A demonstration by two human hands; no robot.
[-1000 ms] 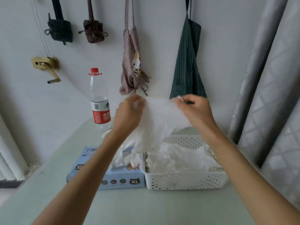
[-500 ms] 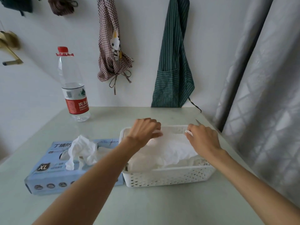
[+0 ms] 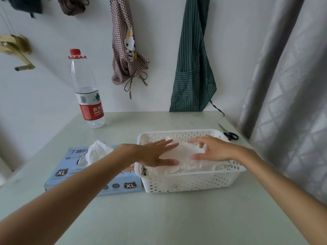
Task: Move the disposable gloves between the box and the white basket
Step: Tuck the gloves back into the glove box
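Here, both hands are held over the white basket [image 3: 191,181], which stands on the pale worktop [image 3: 159,218] toward its right edge, its long side facing the viewer. The left hand [image 3: 155,154] is laid flat with its fingers spread and its palm down on the heap of white disposable gloves [image 3: 184,156] that fills the basket; nothing is pinched in its grip. The right hand [image 3: 212,150] is seen just beside it, over the same heap, with the fingers loosely splayed and the thumb stretched toward the left hand; its grip is likewise spread, and the fingertips appear to rest on the topmost glove, though contact cannot be told for certain.

The light blue glove box [image 3: 74,167], marked XL, is set flat on the worktop touching the basket's left wall, partly hidden by the left forearm. A crumpled tuft of white glove [image 3: 97,152] is seen sticking up out of the opening in its top.

A clear water bottle [image 3: 86,96] with a red cap and red label is stood upright near the worktop's far left corner. Black-handled scissors [image 3: 229,134] are laid near the far right corner, just behind the basket. On the wall behind, a checked apron [image 3: 127,50] and a green striped apron [image 3: 192,68] are hung; a grey curtain [image 3: 286,103] is hung at the right.
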